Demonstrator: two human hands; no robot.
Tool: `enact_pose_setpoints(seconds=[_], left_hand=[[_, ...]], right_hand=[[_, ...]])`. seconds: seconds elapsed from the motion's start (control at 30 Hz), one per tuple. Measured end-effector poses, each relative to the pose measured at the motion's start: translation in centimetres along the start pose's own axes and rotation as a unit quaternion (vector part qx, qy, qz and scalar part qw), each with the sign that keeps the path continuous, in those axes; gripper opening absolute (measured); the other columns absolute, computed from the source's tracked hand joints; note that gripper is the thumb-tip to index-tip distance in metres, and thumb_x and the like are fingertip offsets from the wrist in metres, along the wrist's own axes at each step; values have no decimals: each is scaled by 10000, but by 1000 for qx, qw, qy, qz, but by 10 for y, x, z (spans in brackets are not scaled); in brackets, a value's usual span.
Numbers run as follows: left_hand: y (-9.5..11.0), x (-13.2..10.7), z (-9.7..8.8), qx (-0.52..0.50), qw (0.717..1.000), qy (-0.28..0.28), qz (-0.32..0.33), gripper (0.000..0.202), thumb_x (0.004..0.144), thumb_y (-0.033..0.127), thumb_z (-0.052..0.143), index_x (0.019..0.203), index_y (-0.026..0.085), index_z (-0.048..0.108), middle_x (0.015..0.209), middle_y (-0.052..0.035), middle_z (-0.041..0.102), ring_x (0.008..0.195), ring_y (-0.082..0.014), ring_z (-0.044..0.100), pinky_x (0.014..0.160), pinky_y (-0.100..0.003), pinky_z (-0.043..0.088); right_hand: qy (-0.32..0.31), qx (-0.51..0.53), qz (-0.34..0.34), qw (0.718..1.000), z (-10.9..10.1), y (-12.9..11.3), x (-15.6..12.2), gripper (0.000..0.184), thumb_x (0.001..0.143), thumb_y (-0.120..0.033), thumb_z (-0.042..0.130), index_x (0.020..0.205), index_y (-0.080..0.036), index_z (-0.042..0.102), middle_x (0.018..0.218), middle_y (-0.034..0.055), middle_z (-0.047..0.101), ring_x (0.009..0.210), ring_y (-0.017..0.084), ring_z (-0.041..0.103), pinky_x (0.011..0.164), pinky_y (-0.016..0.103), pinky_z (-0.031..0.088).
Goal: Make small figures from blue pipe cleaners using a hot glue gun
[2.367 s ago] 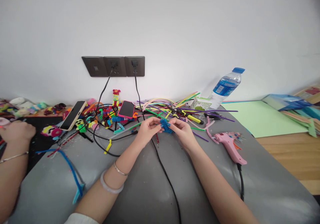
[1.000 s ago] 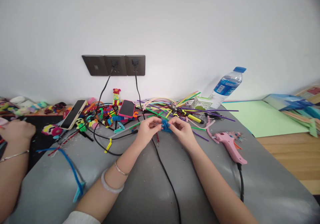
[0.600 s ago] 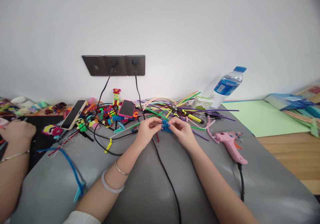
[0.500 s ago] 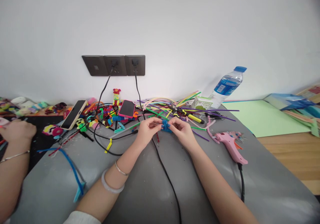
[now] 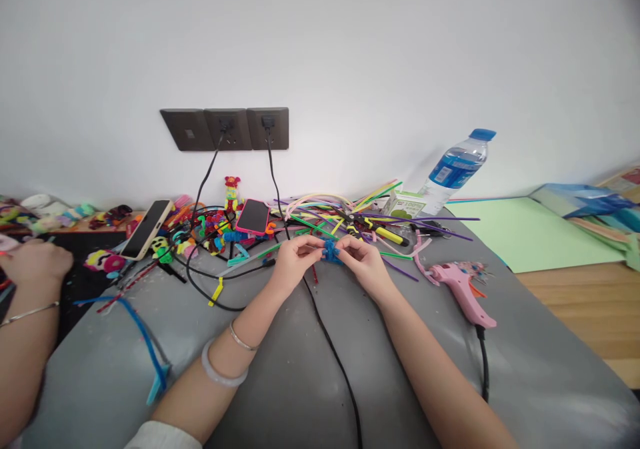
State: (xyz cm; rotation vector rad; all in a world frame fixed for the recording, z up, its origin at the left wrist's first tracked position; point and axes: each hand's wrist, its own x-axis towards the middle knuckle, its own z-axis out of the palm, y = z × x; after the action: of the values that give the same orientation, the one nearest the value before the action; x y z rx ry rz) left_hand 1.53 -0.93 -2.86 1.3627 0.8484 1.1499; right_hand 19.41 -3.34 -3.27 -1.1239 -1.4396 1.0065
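Note:
A small blue pipe-cleaner piece (image 5: 330,251) is pinched between both of my hands above the grey table mat (image 5: 280,375). My left hand (image 5: 295,262) grips its left side with curled fingers. My right hand (image 5: 364,263) holds its right side, thumb and fingertips pressed on it. Just behind my hands lies a heap of coloured pipe cleaners (image 5: 345,219). A black cable (image 5: 330,349) runs under my hands toward me.
A pink glue gun (image 5: 457,285) lies to the right, a water bottle (image 5: 453,169) behind it. Two phones (image 5: 253,217) (image 5: 146,229) and small craft figures (image 5: 210,232) sit left of centre. Another person's hand (image 5: 33,265) rests at far left. Green paper (image 5: 525,232) covers the right.
My hands stay in place with only small finger shifts on the blue piece. The view has tilted slightly.

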Motion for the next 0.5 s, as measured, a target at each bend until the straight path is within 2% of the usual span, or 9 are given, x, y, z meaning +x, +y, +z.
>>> enact_pose_setpoints(seconds=[0.5], left_hand=[[-5,1,0,14,1000,-7,10,191,703,294,760,828,155,721,783,-49,747,694,-164,703,687,-283,585]], right_hand=[[5,11,-6,1000,-1,4,0,316,807,-514,701,766,-209,634,759,20,582,708,173,518,651,302,412]])
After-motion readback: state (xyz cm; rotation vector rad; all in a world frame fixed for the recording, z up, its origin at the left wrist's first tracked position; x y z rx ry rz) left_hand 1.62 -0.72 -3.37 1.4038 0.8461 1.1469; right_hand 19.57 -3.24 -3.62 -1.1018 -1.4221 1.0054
